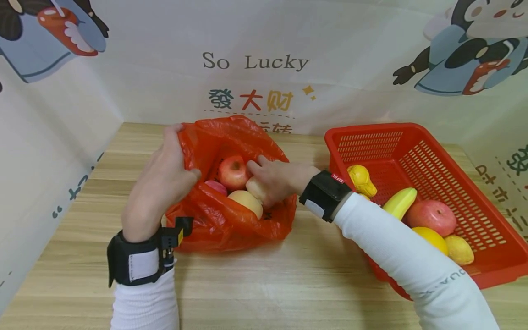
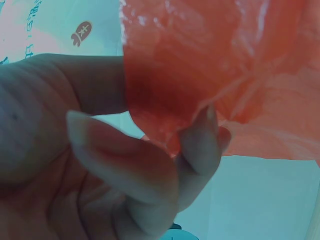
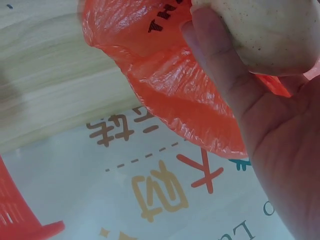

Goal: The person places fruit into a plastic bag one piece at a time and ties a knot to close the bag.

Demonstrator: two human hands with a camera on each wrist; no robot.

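Note:
A red plastic bag (image 1: 222, 229) sits open on the table, its mouth toward me. My left hand (image 1: 156, 178) holds the bag's left rim, and in the left wrist view its fingertips (image 2: 200, 145) curl at the thin red film. Reaching into the mouth from the right, my right hand (image 1: 277, 181) grips a pale, speckled round fruit (image 3: 275, 37), partly hidden by the fingers in the head view. Beside it in the bag are a red pomegranate-like fruit (image 1: 233, 172), a pale yellow round fruit (image 1: 246, 203) and a pinkish-red fruit (image 1: 216, 187).
To the right stands a red plastic basket (image 1: 369, 130), partly behind my right forearm. Inside it are a banana (image 1: 400, 203), a red apple-like fruit (image 1: 431, 217), an orange-yellow fruit (image 1: 431, 239), a small yellow fruit (image 1: 459, 250) and a lumpy yellow item (image 1: 361, 179). Printed sheeting (image 1: 165, 68) borders the wooden table.

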